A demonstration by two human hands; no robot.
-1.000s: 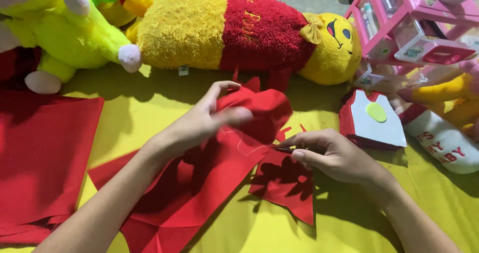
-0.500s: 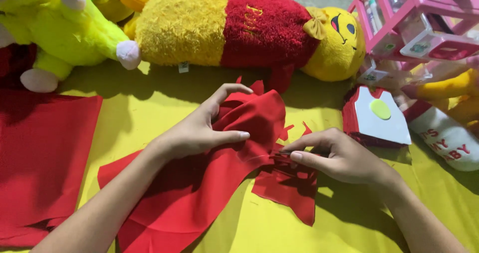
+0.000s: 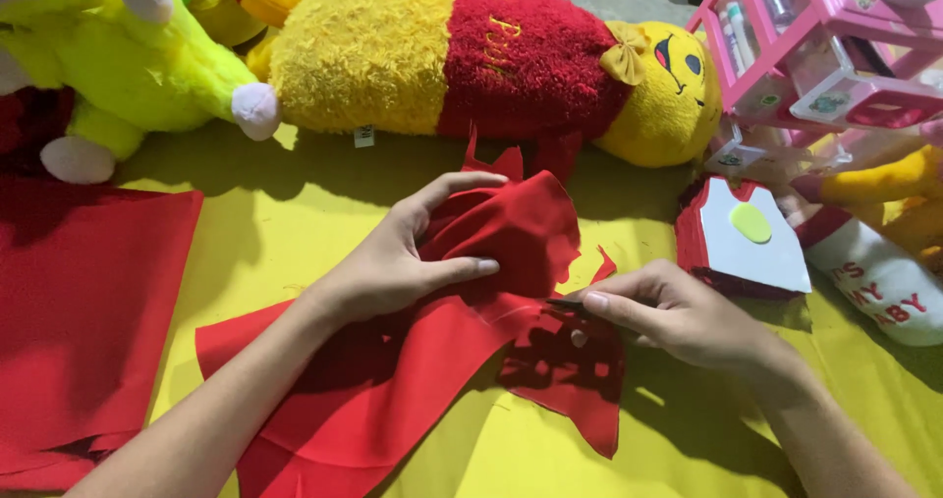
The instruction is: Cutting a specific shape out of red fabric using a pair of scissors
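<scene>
Both hands work low in the view: the left hand [image 3: 398, 262] lies spread over a bunched fold of red felt [image 3: 393, 390], thumb and fingers pinching the cloth, while the right hand [image 3: 668, 316] is curled narrow around a small dark tool [image 3: 568, 304] whose tip meets the felt's ragged cut edge. That felt sprawls across a yellow cloth [image 3: 285, 223] covering the work surface, with bare yellow showing in front of the right wrist and to the left of the felt. A flat red sheet [image 3: 83, 311] lies well apart at the left edge. Just beyond the right hand sits a house-shaped stack of red and white cutouts [image 3: 742, 243]. Farther back, a long yellow-and-red plush toy [image 3: 471, 56], a green plush toy [image 3: 118, 66] and a pink plastic organiser [image 3: 835, 56] close off the far side.
</scene>
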